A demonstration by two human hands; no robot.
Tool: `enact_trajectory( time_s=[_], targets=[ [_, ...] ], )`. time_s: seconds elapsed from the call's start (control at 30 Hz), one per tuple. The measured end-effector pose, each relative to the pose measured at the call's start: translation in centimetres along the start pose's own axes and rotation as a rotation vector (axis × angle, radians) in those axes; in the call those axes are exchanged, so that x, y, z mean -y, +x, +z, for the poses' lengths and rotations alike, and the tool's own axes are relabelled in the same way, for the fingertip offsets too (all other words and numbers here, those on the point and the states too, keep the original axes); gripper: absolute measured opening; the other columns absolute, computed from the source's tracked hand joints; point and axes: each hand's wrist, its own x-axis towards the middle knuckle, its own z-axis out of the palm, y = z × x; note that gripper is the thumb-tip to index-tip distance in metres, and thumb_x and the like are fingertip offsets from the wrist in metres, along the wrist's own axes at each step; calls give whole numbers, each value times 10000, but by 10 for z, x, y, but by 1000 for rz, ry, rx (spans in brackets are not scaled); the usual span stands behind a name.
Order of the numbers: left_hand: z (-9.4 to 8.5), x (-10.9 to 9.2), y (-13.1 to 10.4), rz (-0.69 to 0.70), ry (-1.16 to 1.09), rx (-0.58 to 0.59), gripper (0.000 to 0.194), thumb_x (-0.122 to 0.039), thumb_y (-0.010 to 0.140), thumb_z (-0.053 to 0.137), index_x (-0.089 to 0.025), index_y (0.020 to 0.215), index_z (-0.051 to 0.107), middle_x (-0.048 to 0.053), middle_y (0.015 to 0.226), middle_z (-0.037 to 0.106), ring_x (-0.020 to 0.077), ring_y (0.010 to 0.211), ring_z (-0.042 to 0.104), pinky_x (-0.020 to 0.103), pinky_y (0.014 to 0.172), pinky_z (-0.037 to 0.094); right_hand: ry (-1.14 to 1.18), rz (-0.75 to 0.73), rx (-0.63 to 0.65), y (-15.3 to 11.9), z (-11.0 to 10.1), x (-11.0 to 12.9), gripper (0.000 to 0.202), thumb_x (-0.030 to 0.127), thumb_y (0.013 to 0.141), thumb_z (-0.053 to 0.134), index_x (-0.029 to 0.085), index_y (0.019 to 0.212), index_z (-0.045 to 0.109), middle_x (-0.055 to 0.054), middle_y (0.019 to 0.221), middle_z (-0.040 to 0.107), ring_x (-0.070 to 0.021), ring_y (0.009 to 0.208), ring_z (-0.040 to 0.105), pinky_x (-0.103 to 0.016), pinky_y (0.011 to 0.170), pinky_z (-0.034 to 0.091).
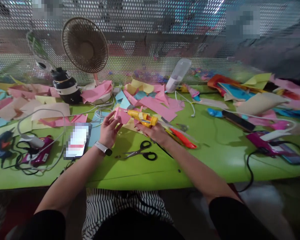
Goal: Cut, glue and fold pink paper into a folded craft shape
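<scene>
My left hand (109, 129) is closed on a small piece of pink paper (122, 115), held a little above the table. In my right hand (153, 131) is a yellow glue gun (142, 118), its nozzle pointing left and meeting the pink paper; whether the tip touches it I cannot tell. A glue stick seems to trail from the gun's back end. Below both hands lie black-handled scissors (142, 151) on the green table (145, 175). Beside my right wrist rests a red-orange tool or strip (185, 139), its kind unclear.
A fan (85, 45), a black bottle (66, 86) and a tilted clear bottle (178, 75) stand at the back. Coloured paper scraps (160, 106) are strewn about. To the left are a phone (77, 140), a dark glue gun (1, 145) and a purple power strip (41, 151); cables cross the table.
</scene>
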Motion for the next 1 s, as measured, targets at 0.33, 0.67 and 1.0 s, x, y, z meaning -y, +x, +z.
enact_trajectory(
  time_s=[0.33, 0.67, 1.0],
  targets=[
    [5, 3, -7, 31, 1, 22, 379, -190, 681, 823, -258, 1021, 670, -38, 877, 724, 117, 855, 685, 286, 840, 525, -303, -233, -93, -10, 14, -5, 233, 488, 864, 641, 263, 814, 608, -32, 737, 668, -219, 707, 637, -376, 661, 549],
    [6, 4, -9, 54, 22, 37, 389, -223, 679, 836, -262, 1029, 670, -22, 920, 732, 135, 902, 688, 306, 864, 519, -317, -240, -144, -12, 16, -1, 314, 539, 844, 650, 262, 751, 535, -21, 656, 624, -208, 630, 589, -362, 611, 525],
    [5, 5, -7, 79, 8, 55, 424, -246, 644, 863, -250, 1022, 671, -20, 899, 736, 129, 850, 695, 303, 841, 534, -392, -254, -168, -13, 18, -3, 365, 589, 881, 567, 237, 787, 564, -38, 688, 639, -203, 674, 610, -329, 624, 510]
  ],
)
